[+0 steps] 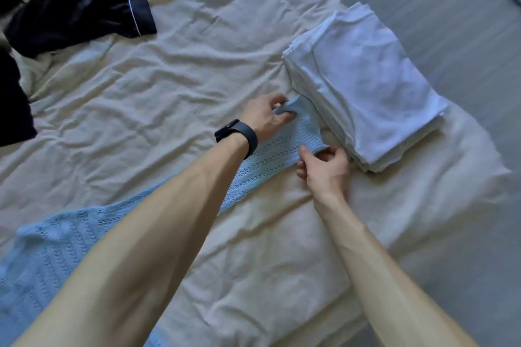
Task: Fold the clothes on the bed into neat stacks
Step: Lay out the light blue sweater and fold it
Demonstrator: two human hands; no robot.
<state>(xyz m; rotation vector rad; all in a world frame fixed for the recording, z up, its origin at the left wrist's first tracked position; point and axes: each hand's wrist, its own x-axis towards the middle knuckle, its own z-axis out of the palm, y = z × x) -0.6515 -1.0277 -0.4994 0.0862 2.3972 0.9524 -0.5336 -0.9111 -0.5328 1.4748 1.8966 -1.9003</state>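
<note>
- Light blue knit sweater (270, 155) is the piece in play: one sleeve runs up to the centre of the frame, the body trails off to the lower left, partly under the forearms.
- Left hand (263, 117), with a dark smartwatch (239, 134) on the wrist, has its fingers closed on the far corner of the cuff.
- Right hand (324, 167) pinches the near corner of that same cuff between thumb and fingertips, so the cuff end is held taut between the two.
- The cuff sits just beside the stack of folded white garments (363, 87), right of centre; whether they touch, I cannot tell.
- That white stack looks squared and finished, so part of the job reads as done.
- Still to go, by my reckoning: the blue sweater is spread out, not yet folded, and a dark navy garment with white piping (81, 0) lies in a loose heap at the upper left.
- All of it rests on a rumpled cream duvet (169, 79) over the bed.
- I would call the task roughly midway.
</note>
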